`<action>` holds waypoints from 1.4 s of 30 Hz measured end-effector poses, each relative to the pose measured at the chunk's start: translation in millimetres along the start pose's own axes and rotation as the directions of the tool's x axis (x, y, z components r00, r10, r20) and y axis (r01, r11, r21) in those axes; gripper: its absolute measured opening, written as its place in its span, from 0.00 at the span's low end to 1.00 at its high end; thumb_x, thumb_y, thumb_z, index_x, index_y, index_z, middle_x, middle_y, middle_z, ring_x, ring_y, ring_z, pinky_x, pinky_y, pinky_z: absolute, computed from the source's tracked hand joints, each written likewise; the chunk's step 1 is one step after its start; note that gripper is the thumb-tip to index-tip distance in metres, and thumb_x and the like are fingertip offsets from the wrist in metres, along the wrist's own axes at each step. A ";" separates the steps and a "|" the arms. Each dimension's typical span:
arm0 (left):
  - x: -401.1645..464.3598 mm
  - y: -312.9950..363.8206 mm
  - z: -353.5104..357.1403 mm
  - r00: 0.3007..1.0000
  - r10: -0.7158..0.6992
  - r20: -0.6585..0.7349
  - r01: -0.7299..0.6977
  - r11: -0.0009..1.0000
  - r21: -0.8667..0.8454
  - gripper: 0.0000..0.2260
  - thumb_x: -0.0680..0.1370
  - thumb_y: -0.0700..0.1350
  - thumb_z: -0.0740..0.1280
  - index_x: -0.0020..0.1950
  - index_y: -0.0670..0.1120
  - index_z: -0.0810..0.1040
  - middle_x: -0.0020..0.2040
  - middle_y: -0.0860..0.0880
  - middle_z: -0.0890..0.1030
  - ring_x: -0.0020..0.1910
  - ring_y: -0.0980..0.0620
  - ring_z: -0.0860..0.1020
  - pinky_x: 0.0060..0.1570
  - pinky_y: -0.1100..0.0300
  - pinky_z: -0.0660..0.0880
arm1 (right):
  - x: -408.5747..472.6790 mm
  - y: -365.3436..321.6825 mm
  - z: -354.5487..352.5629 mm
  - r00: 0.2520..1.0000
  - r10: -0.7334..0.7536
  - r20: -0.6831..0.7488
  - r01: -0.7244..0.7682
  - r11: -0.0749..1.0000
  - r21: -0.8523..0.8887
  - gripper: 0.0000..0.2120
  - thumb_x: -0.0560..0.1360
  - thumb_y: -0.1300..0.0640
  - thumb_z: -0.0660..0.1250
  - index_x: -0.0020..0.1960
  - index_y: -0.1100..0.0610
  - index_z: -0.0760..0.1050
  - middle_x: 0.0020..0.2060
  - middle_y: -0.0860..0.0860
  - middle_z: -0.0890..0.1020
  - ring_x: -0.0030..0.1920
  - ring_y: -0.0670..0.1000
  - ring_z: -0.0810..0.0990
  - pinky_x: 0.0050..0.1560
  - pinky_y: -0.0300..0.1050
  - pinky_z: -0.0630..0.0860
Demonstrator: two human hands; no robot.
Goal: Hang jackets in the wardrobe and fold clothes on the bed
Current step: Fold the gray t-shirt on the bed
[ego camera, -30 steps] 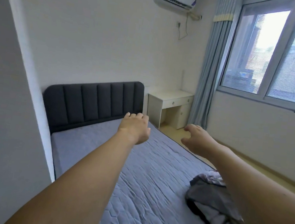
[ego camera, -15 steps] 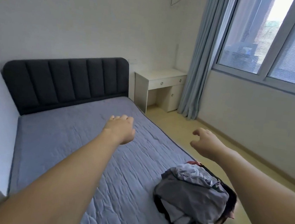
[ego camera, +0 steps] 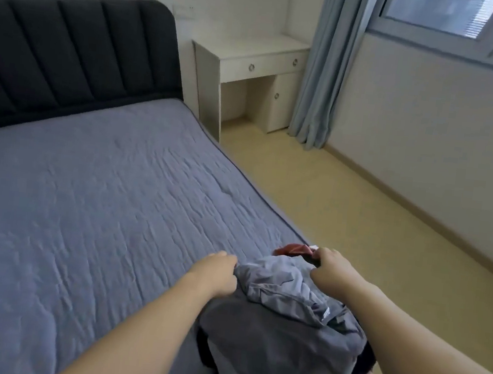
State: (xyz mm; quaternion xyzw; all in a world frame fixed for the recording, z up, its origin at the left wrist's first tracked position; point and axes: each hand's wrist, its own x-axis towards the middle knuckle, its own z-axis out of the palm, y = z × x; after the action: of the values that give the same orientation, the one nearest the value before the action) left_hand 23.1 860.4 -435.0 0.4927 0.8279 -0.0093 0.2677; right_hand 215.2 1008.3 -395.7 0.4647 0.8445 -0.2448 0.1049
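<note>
Head view, the only one here: the person is leaning over the right-hand edge of the bed with the quilted grey-blue cover [ego camera: 90,199], near its foot corner, where a crumpled heap of grey and dark clothes [ego camera: 281,329] sits. It's parked right at that edge, probably just dumped where it's easiest to reach from the floor side, which leaves the whole middle of the mattress free for spreading and folding.

The left hand [ego camera: 214,272] has its fingers curled onto the left rim of the light grey garment on top [ego camera: 277,282], looks like a pinch on the fabric. The right hand [ego camera: 333,266] is clenched round something dark at the far side of the heap, just beside a scrap of red cloth [ego camera: 292,249]. Two hands at opposite ends reads like getting ready to lift the top piece clear and shake it open, so the folding hasn't really begun.

What's hard to tell: the fingertips of both hands are buried in cloth, so exactly which layer each one has is a guess. The heap is tangled enough that you can't count pieces or pick out jackets. Its near end runs off the bottom of the shot. No wardrobe in sight, only a black padded headboard [ego camera: 70,53], a white desk with drawers [ego camera: 253,64] and a pale blue curtain [ego camera: 325,73].
</note>
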 end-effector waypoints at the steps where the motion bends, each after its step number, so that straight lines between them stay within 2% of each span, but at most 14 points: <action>1: 26.5 8.2 22.8 1.000 0.005 0.027 -0.004 1.000 -0.013 0.15 0.79 0.45 0.59 0.65 0.46 0.72 0.65 0.44 0.72 0.63 0.42 0.72 0.61 0.48 0.72 | 28.2 21.2 16.5 1.000 0.019 0.015 -0.019 1.000 0.015 0.15 0.74 0.61 0.58 0.59 0.52 0.73 0.61 0.55 0.75 0.52 0.54 0.75 0.46 0.44 0.72; 5: 118.1 35.4 111.7 0.995 0.037 0.092 -0.030 0.997 -0.073 0.21 0.76 0.45 0.61 0.69 0.49 0.70 0.68 0.45 0.71 0.66 0.42 0.71 0.66 0.48 0.69 | 115.8 97.9 87.5 0.981 0.091 0.168 -0.091 0.996 -0.008 0.24 0.75 0.56 0.58 0.71 0.55 0.65 0.67 0.54 0.70 0.63 0.57 0.73 0.62 0.51 0.72; 10: 189.4 67.2 194.9 0.986 0.037 0.160 -0.042 0.999 0.031 0.34 0.73 0.48 0.66 0.77 0.56 0.58 0.79 0.50 0.52 0.77 0.44 0.51 0.75 0.42 0.51 | 162.3 170.5 158.6 0.892 -0.007 0.452 0.079 0.987 -0.140 0.38 0.68 0.46 0.68 0.75 0.47 0.58 0.73 0.50 0.58 0.73 0.57 0.59 0.69 0.52 0.63; 12: 202.0 72.0 210.3 0.990 0.024 0.136 -0.040 0.993 0.112 0.28 0.72 0.48 0.66 0.72 0.56 0.65 0.79 0.49 0.52 0.77 0.43 0.50 0.75 0.41 0.46 | 170.2 185.2 176.1 0.906 -0.067 0.419 0.144 0.977 -0.156 0.39 0.66 0.42 0.70 0.73 0.45 0.59 0.70 0.49 0.58 0.71 0.56 0.59 0.69 0.51 0.62; 14: 203.6 68.3 214.4 0.995 0.062 0.075 -0.073 0.986 0.151 0.21 0.71 0.48 0.66 0.64 0.54 0.72 0.74 0.48 0.58 0.74 0.43 0.55 0.75 0.43 0.45 | 177.0 188.9 187.1 0.937 -0.121 0.329 0.177 0.973 -0.148 0.33 0.66 0.41 0.69 0.68 0.45 0.64 0.66 0.50 0.60 0.67 0.56 0.61 0.66 0.48 0.63; 19: 180.9 40.6 193.1 0.991 0.129 -0.045 -0.133 0.986 -0.099 0.15 0.76 0.42 0.63 0.61 0.50 0.78 0.64 0.52 0.75 0.66 0.48 0.70 0.71 0.54 0.60 | 182.1 177.0 190.6 0.917 -0.228 0.328 0.282 0.951 -0.127 0.23 0.71 0.41 0.63 0.64 0.46 0.71 0.66 0.49 0.62 0.68 0.58 0.59 0.69 0.51 0.60; 23: 162.0 29.0 162.4 0.976 0.036 -0.217 -0.115 0.924 -0.365 0.17 0.75 0.39 0.59 0.59 0.44 0.80 0.60 0.49 0.81 0.63 0.49 0.76 0.66 0.57 0.69 | 184.3 164.5 177.9 0.879 -0.399 0.263 0.433 0.897 -0.086 0.14 0.77 0.46 0.62 0.57 0.50 0.78 0.58 0.47 0.72 0.60 0.54 0.68 0.63 0.47 0.64; 25: 155.7 23.8 152.1 0.949 -0.060 -0.310 -0.088 0.892 -0.444 0.13 0.76 0.40 0.59 0.54 0.43 0.81 0.55 0.48 0.82 0.57 0.49 0.78 0.59 0.60 0.71 | 181.6 149.1 169.6 0.896 -0.402 0.189 0.410 0.912 -0.004 0.13 0.79 0.46 0.59 0.48 0.53 0.78 0.49 0.48 0.76 0.54 0.54 0.74 0.54 0.48 0.70; 28: 142.8 10.9 138.1 0.869 -0.293 -0.400 0.034 0.840 -0.541 0.08 0.80 0.43 0.62 0.44 0.45 0.78 0.41 0.50 0.81 0.45 0.48 0.79 0.42 0.56 0.70 | 171.7 114.3 158.7 0.919 -0.380 0.109 0.363 0.920 0.148 0.17 0.80 0.42 0.53 0.40 0.51 0.68 0.37 0.47 0.76 0.44 0.55 0.77 0.43 0.50 0.71; 32: 112.2 -17.5 99.0 0.684 -0.556 -0.472 0.063 0.689 -0.722 0.20 0.81 0.49 0.63 0.29 0.47 0.69 0.23 0.56 0.73 0.26 0.62 0.71 0.31 0.59 0.62 | 149.7 55.8 142.8 0.831 -0.545 0.110 0.541 0.838 0.069 0.28 0.70 0.24 0.47 0.43 0.49 0.65 0.38 0.47 0.79 0.41 0.53 0.77 0.39 0.50 0.69; 34: 85.2 -38.8 74.3 0.616 -0.620 -0.487 0.068 0.657 -0.751 0.20 0.82 0.50 0.62 0.30 0.46 0.69 0.26 0.52 0.75 0.29 0.58 0.71 0.33 0.56 0.63 | 136.2 17.8 138.4 0.763 -0.633 0.128 0.643 0.763 -0.062 0.32 0.67 0.22 0.50 0.48 0.50 0.64 0.43 0.49 0.80 0.44 0.54 0.79 0.39 0.50 0.69; 36: 49.0 -68.2 51.5 0.554 -0.658 -0.510 0.117 0.668 -0.735 0.17 0.82 0.51 0.60 0.36 0.45 0.73 0.38 0.43 0.81 0.40 0.45 0.77 0.38 0.56 0.65 | 121.6 -24.9 136.3 0.730 -0.675 0.105 0.681 0.705 -0.197 0.24 0.73 0.30 0.56 0.50 0.51 0.64 0.48 0.51 0.81 0.49 0.57 0.80 0.40 0.49 0.69; 39: -26.0 -130.0 16.2 0.405 -0.728 -0.553 0.198 0.661 -0.724 0.14 0.83 0.51 0.57 0.50 0.45 0.78 0.52 0.41 0.82 0.53 0.39 0.78 0.43 0.56 0.65 | 95.4 -101.5 126.0 0.757 -0.651 0.057 0.628 0.700 -0.340 0.10 0.78 0.46 0.59 0.52 0.52 0.69 0.51 0.55 0.82 0.51 0.59 0.80 0.40 0.48 0.67; 42: -115.3 -196.9 -27.1 0.245 -0.755 -0.609 0.247 0.656 -0.713 0.14 0.83 0.51 0.56 0.54 0.44 0.78 0.54 0.39 0.81 0.54 0.37 0.77 0.44 0.55 0.64 | 58.4 -193.0 104.7 0.732 -0.678 -0.060 0.614 0.696 -0.372 0.08 0.76 0.49 0.61 0.48 0.53 0.70 0.48 0.55 0.82 0.48 0.60 0.80 0.37 0.46 0.65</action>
State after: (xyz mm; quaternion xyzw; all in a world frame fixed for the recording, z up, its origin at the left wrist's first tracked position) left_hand -107.6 673.1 -408.5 0.0317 0.9256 0.3613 -0.1082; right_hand 16.7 911.1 -448.3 0.1340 0.9880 -0.0762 0.0049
